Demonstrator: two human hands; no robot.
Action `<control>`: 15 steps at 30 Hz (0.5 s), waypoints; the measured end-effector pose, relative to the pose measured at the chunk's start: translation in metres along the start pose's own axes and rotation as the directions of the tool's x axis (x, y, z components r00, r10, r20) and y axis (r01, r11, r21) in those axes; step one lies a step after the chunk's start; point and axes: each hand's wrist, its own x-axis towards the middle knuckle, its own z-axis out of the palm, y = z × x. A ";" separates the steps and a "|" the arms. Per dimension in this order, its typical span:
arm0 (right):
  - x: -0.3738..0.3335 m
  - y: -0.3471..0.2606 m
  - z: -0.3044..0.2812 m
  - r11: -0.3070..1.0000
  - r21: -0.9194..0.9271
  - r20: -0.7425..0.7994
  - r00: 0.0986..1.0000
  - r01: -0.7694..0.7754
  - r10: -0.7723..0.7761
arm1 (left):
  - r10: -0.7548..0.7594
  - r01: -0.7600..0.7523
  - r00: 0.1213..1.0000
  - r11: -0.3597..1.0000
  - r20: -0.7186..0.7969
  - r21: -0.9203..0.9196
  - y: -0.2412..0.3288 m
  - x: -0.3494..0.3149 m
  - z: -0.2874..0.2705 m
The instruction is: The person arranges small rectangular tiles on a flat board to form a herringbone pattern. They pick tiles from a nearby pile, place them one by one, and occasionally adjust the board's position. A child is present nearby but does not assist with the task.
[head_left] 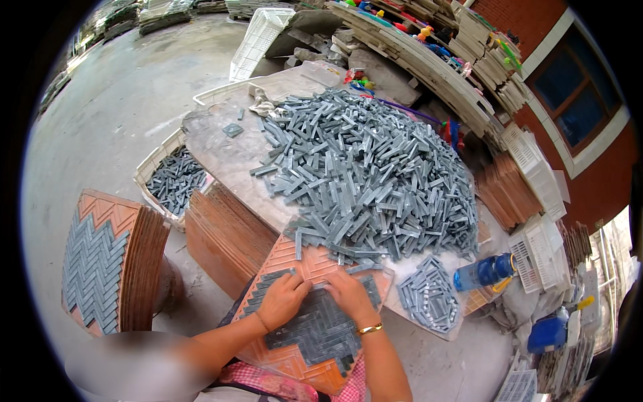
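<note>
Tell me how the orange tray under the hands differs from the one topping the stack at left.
The near tray lies under the left hand and right hand; the stacked tray is untouched. The near tray's strips look darker, the stacked tray's strips paler. Both are orange, partly covered in gray strips laid zigzag.

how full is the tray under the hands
Partly full: the tray has grey strips across its middle, but bare orange shows at its far and near ends.
</note>
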 end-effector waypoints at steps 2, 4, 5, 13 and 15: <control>0.000 0.002 0.003 0.999 -0.007 -0.020 0.999 0.038 -0.038 | 0.001 -0.001 1.000 1.000 0.029 -0.012 -0.001 0.000 0.001; 0.003 0.002 0.003 0.993 -0.005 0.012 0.993 0.118 -0.118 | 0.000 0.002 0.999 0.999 0.047 -0.037 0.000 0.001 0.000; 0.004 0.001 0.003 0.995 0.009 0.025 0.995 0.101 -0.101 | -0.001 0.003 0.999 0.999 0.049 -0.053 0.000 0.003 -0.003; 0.016 -0.005 -0.001 0.992 0.125 0.045 0.999 -0.012 0.006 | -0.077 0.078 0.996 0.997 0.053 -0.024 -0.004 0.004 0.006; 0.016 -0.003 -0.001 0.996 0.091 0.061 0.998 -0.014 0.009 | -0.042 0.044 0.998 0.999 0.055 -0.032 -0.004 0.005 0.002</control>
